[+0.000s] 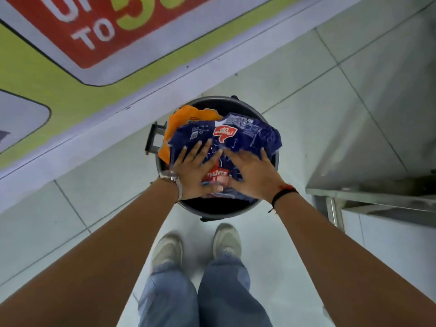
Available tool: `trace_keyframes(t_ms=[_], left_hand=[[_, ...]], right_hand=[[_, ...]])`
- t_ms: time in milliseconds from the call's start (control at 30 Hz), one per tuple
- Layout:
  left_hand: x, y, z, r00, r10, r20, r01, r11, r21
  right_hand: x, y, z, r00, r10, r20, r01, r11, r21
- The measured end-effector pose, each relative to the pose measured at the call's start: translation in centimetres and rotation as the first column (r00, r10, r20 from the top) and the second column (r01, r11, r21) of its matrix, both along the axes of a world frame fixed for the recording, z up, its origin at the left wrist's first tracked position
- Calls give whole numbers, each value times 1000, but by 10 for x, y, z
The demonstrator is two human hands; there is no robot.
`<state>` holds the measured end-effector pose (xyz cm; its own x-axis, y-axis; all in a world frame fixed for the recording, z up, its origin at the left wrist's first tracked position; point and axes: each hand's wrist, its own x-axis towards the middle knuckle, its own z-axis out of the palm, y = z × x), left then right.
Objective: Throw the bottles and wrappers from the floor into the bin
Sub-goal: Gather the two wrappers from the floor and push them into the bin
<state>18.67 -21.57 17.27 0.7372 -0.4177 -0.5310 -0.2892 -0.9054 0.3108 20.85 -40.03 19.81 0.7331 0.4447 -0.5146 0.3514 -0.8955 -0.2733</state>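
A round dark bin [212,210] stands on the tiled floor just beyond my feet. Crumpled dark blue plastic wrappers [250,135] with red logos bulge out of its mouth, and an orange wrapper [184,119] sticks up behind them on the left. My left hand [195,168] and my right hand [250,173] lie flat on top of the blue wrappers, fingers spread, side by side. Neither hand is closed around anything. No bottle shows in the bin; whatever lies under the wrappers is hidden.
A wall with a green, white and red printed banner [70,43] runs close along the bin's left. A steel table frame [368,192] stands to the right. A dark bracket [153,140] projects from the bin's left side. My shoes [167,249] stand on pale floor tiles.
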Motion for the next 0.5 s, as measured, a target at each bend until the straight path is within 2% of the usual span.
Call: trace_keyframes(t_ms=[33,100,133,167,233,300,367,500], left_hand=[[1,-3,4,990,-22,140,27,999,-34],[3,-5,10,893,-75,444,67,997,34],[7,-2,11,837,-59,544,26,997,69],[12,3,11,826,-51,562,-16,993,115],[20,12,5,909,-32,415,-51,981,188],[27,13,-10,961,-97,259,-1,934,357],[32,10,-31,972,-157,172,59,880,471],[37,-3,-63,992,-124,28,84,805,587]], right_hand=[[4,0,-1,996,-40,83,38,999,35],[14,2,-7,979,-80,186,72,996,50],[18,4,-11,980,-66,188,63,998,24],[20,6,-16,986,-41,161,44,999,-14],[24,12,-29,998,2,69,5,996,-89],[26,16,-45,999,34,-10,-35,985,-170],[26,20,-64,995,81,-58,-94,955,-280],[22,23,-98,979,129,-159,-189,868,-459]])
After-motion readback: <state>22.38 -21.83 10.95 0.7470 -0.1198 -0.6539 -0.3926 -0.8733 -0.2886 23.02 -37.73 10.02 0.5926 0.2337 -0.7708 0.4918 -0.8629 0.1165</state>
